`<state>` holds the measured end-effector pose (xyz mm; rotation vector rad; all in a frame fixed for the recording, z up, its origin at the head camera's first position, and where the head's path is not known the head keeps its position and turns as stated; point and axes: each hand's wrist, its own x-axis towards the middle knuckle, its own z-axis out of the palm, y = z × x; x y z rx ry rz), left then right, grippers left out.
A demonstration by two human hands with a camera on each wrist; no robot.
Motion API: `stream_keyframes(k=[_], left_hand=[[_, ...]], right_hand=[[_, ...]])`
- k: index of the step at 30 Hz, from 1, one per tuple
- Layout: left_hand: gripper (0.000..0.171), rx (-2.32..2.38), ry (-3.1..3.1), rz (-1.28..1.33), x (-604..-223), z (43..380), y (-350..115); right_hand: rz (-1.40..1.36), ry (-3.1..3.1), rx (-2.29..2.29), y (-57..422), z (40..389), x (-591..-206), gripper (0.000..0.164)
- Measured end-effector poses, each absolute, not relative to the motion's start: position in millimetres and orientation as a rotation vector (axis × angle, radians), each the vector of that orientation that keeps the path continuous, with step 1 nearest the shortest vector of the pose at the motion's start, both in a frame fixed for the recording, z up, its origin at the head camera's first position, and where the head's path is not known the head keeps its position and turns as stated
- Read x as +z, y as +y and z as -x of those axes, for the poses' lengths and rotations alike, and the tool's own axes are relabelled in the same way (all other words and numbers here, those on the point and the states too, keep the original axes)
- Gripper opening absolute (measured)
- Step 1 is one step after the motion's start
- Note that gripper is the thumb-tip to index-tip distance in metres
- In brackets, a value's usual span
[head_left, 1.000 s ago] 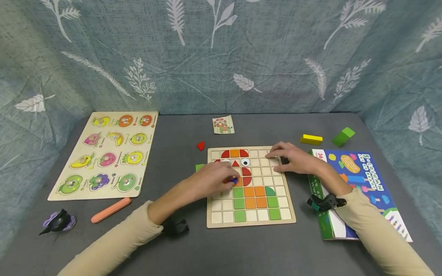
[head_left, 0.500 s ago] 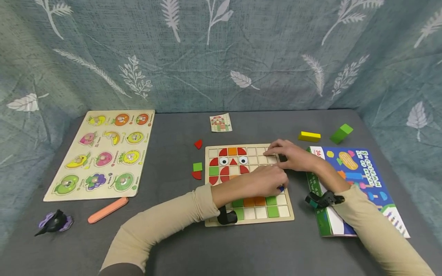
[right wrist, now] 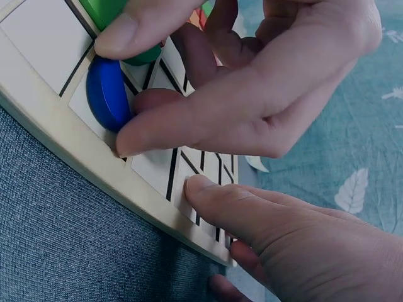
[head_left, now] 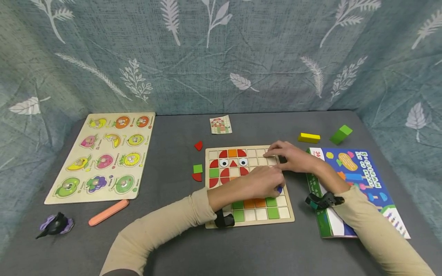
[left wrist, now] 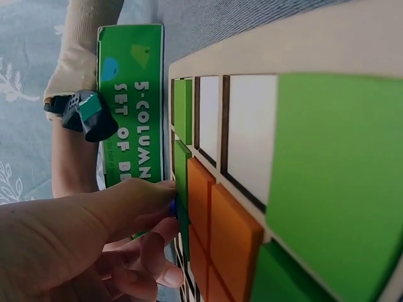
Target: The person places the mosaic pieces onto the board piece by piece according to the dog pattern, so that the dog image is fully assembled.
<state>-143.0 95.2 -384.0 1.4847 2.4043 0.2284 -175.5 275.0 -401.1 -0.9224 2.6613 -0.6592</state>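
My left hand (head_left: 266, 183) reaches across the wooden grid board (head_left: 248, 224). Between thumb and fingertips it pinches a small blue piece with a curved edge (right wrist: 107, 94). In the right wrist view the piece stands tilted over a white square by the board's edge, beside a green rounded piece (right wrist: 143, 56). My right hand (head_left: 295, 157) rests with extended fingers on the board's far right part. Red, orange and green tiles and two eye tiles (head_left: 243, 162) form a figure on the board. My left forearm covers part of it.
Left of the board lie a green square (head_left: 197, 168) and red pieces (head_left: 197, 177). A picture card (head_left: 220, 125) lies behind it. A box (head_left: 348, 172) is under my right forearm, near yellow (head_left: 309, 138) and green blocks (head_left: 341, 135). A fruit puzzle (head_left: 77, 178) lies left.
My left hand has carried the blue piece from the board's left half to its right side, then stayed nearly still there. My right hand keeps its place on the board.
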Motion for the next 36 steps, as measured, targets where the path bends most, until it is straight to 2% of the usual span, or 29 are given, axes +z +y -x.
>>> stream_keyframes(k=[7,12,14,17,21,26,30,36], left_hand=[[0.012,0.222,2.41,-1.497,-384.0,141.2,90.1],[0.028,0.348,2.439,-1.428,-376.4,144.6,70.7],[0.032,0.412,2.47,-1.375,-372.2,146.7,52.0],[0.029,0.505,2.548,-1.296,-371.2,150.7,12.4],[0.026,0.634,2.697,-1.164,-381.5,155.3,-51.8],[0.031,0.685,2.827,-0.971,-395.1,155.0,-113.2],[0.031,0.708,2.851,-0.896,-399.5,148.7,-135.2],[0.031,0.746,2.839,-0.889,-403.9,144.1,-144.8]], right_hand=[[0.907,2.663,-0.656,275.1,175.5,-400.8,0.041],[0.904,2.652,-0.672,274.7,175.7,-401.2,0.041],[0.892,2.641,-0.681,274.2,175.9,-400.8,0.041],[0.863,2.626,-0.692,273.9,175.9,-400.1,0.042],[0.839,2.62,-0.692,274.3,175.4,-400.8,0.042],[0.84,2.624,-0.683,275.9,175.5,-401.5,0.042],[0.833,2.619,-0.684,275.8,175.4,-401.6,0.042],[0.828,2.619,-0.679,274.7,176.1,-399.9,0.042]])
